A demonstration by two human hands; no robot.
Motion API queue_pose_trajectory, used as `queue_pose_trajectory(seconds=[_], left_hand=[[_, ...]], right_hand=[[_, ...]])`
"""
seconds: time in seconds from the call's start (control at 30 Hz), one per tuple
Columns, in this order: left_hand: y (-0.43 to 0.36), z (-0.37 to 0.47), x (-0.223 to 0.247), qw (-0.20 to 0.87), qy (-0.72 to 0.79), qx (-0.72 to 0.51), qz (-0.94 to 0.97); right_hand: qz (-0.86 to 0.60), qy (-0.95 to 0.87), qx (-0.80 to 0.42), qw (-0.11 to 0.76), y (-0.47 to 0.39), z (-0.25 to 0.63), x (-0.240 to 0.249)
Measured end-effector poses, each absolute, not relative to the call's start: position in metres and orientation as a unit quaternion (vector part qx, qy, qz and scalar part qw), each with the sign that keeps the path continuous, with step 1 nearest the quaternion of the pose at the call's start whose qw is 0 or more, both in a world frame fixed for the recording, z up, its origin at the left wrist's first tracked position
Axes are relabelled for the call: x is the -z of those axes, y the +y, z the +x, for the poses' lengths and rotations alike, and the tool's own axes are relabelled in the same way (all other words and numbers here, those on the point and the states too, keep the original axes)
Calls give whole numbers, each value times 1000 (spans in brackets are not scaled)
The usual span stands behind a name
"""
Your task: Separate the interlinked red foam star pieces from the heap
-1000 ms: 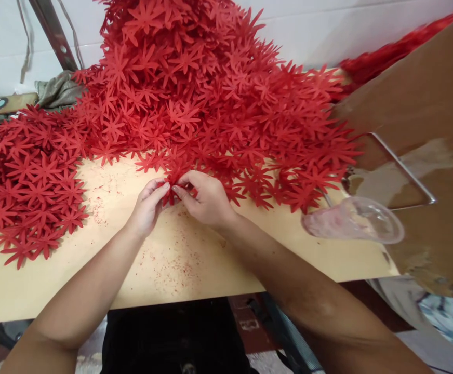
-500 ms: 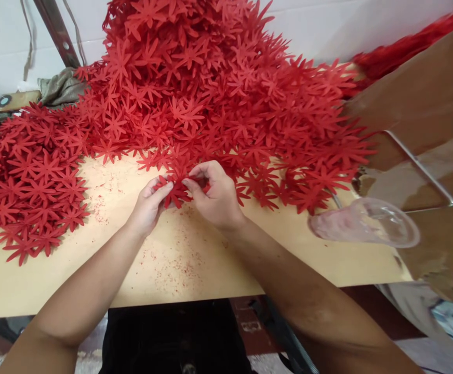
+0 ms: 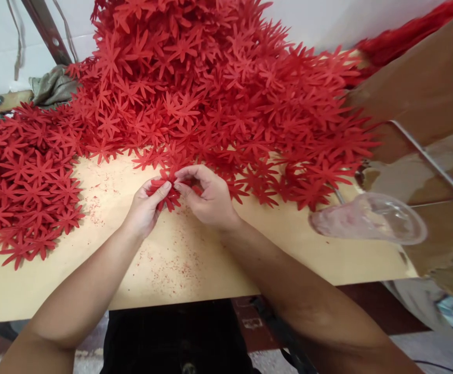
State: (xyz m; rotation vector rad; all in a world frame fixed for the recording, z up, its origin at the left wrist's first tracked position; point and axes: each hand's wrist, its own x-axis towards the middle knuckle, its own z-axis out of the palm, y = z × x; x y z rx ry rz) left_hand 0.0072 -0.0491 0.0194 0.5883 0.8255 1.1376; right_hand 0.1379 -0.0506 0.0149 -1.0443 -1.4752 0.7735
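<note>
Above the table, my left hand (image 3: 143, 208) is closed on a red flower-shaped cutout (image 3: 171, 200) with several narrow petals, thumb pressed on top. Thumb and index finger of my right hand (image 3: 213, 200) pinch at the middle of the same cutout, close to the left thumb. Whether more than one layer is held I cannot tell. Just behind both hands rises a big heap of similar red cutouts (image 3: 183, 106). A lower pile of red cutouts (image 3: 27, 174) spreads over the table's left side.
Red specks lie on the pale tabletop (image 3: 109, 280) before me. A clear plastic cup (image 3: 370, 221) rests on its side at the right. Beyond it stand brown cardboard (image 3: 417, 88) and a thin metal rod (image 3: 431, 158). A grey-green cloth (image 3: 55, 87) sits at back left.
Both hands have shifted slightly left with the cutout, and the left thumb and right fingertips are nearer each other. The whole view has moved a little.
</note>
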Motion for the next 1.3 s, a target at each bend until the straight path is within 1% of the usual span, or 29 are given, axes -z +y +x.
queue_pose_trajectory(seconds=[0.1,0.2,0.33,0.53,0.73,0.9,1.0,1.13,1.2,1.3], left_hand=[[-48,8,-18,722,377,-518,261],[-48,9,-14,718,377,-513,280],[-48,9,-12,698,389,-506,325],[-48,8,-17,682,415,-496,342],[-50,6,-23,713,387,-460,361],[-51,8,-18,690,395,-477,374],[-50,8,-15,691,412,-487,340],[-48,8,-15,701,415,-476,332],[-48,8,-15,700,407,-473,347],[-48,8,-13,694,395,-477,367]], right_hand=[[-453,-619,-355,534,-52,142,-20],[-476,-609,-352,527,-53,143,-23],[-479,-584,-358,549,-52,145,-25],[-451,-526,-416,589,-44,157,-23],[-428,-564,-417,570,-50,148,-19],[-431,-603,-392,546,-56,141,-19],[-423,-580,-433,545,-55,145,-23],[-439,-498,-494,562,-50,149,-24],[-448,-469,-526,550,-48,150,-21],[-428,-479,-570,512,-47,149,-16]])
